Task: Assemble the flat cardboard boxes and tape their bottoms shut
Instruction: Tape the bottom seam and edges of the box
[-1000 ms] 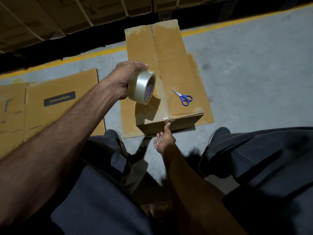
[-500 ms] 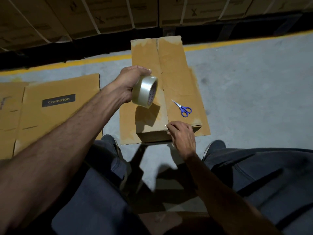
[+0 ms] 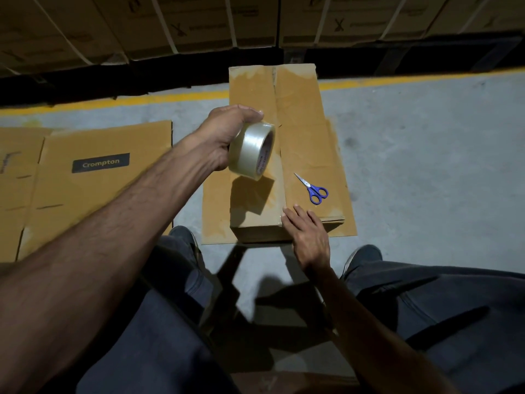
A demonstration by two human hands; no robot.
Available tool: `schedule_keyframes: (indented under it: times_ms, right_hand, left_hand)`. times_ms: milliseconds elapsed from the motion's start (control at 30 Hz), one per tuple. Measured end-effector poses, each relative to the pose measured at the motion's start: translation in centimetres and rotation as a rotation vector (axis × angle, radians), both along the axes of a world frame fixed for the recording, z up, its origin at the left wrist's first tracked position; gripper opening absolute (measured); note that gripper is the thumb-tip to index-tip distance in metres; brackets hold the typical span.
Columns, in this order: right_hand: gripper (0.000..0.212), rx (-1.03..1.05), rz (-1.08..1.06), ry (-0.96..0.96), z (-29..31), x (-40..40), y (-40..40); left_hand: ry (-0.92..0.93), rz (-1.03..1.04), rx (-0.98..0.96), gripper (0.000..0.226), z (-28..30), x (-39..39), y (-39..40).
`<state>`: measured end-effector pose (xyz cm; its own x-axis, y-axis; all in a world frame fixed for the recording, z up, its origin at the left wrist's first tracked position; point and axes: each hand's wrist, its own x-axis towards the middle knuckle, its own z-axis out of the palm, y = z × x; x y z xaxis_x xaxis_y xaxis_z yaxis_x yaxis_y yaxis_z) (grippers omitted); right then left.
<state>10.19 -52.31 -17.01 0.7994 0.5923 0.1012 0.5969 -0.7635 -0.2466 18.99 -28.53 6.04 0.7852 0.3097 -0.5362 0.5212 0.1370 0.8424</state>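
Fingers of the left hand (image 3: 224,135) curled round the tape roll (image 3: 251,152), held above the assembled box (image 3: 301,132). The right hand (image 3: 308,234) lay flat, fingers straight, on the near end of the centre seam, perhaps pinning a tape end, though none showed. The seam ran lengthwise away from the person, directly beneath the roll. Scissors (image 3: 312,187) lay just right of it.

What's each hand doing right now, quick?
Left hand: holds the roll of clear tape above the box.
Right hand: open, fingers flat on the box's near edge, holding nothing.
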Motion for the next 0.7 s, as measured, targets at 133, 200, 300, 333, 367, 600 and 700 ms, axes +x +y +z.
schedule_keyframes:
  times_ms: [133, 200, 300, 333, 367, 600, 700]
  right_hand:
    - [0.047, -0.060, -0.037, -0.082, -0.2, 0.4, 0.1]
    - [0.040, -0.082, -0.122, -0.079, 0.0, 0.2, 0.3]
    - [0.050, -0.118, -0.206, -0.039, -0.1, -0.5, 0.8]
    - [0.052, -0.129, -0.220, -0.025, -0.1, -0.7, 1.0]
    - [0.053, -0.135, -0.235, -0.013, 0.0, -0.9, 1.2]
    - [0.075, -0.113, -0.128, 0.063, 2.1, 0.7, 2.9]
    - [0.077, -0.102, -0.101, 0.162, 2.4, 2.8, 4.2]
  left_hand:
    - [-0.008, 0.005, -0.004, 0.008, 0.1, 0.0, 0.1]
    - [-0.009, 0.004, -0.004, 0.007, 0.1, -0.1, 0.2]
    - [-0.005, 0.009, 0.008, 0.007, 0.3, -0.1, 0.3]
    - [-0.006, 0.011, 0.009, 0.008, 0.3, -0.1, 0.4]
    - [-0.006, 0.010, 0.009, 0.008, 0.2, -0.2, 0.4]
    - [-0.037, 0.008, 0.039, 0.012, 0.5, 0.4, 0.5]
    - [-0.050, 0.031, 0.060, 0.012, 0.6, 0.9, 0.5]
